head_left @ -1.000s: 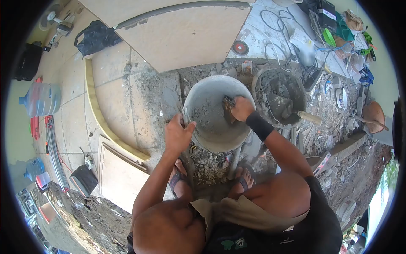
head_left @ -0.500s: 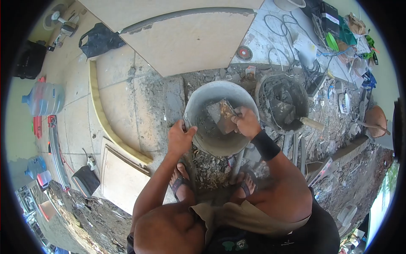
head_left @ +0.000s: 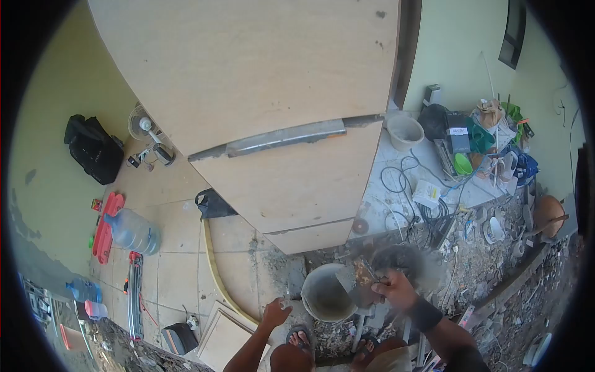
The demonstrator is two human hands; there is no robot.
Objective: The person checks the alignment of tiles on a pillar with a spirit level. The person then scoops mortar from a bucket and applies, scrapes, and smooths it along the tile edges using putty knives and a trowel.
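Observation:
My right hand (head_left: pixel 396 290) is closed around a trowel (head_left: pixel 356 282), whose flat, rusty, mortar-stained blade overlaps the right rim of a grey bucket (head_left: pixel 313 276). Wet grey mortar seems to coat the bucket's inside. My left hand (head_left: pixel 276 312) is just left of the bucket, apart from its rim, with its fingers curled. Something small and pale shows at those fingertips, too small to name. Behind my right hand a second, dark bucket (head_left: pixel 406 263) is blurred and partly hidden.
A large tan board (head_left: pixel 260 80) rises ahead, with another panel (head_left: pixel 304 192) below its grey ledge. At the left are a curved yellow strip (head_left: pixel 214 260) and a water jug (head_left: pixel 133 230). Cables (head_left: pixel 403 180) and rubble (head_left: pixel 477 266) lie to the right.
My view has tilted up toward the boards. My left hand has let go of the bucket's rim. The trowel has risen from inside the bucket and moved toward its right side.

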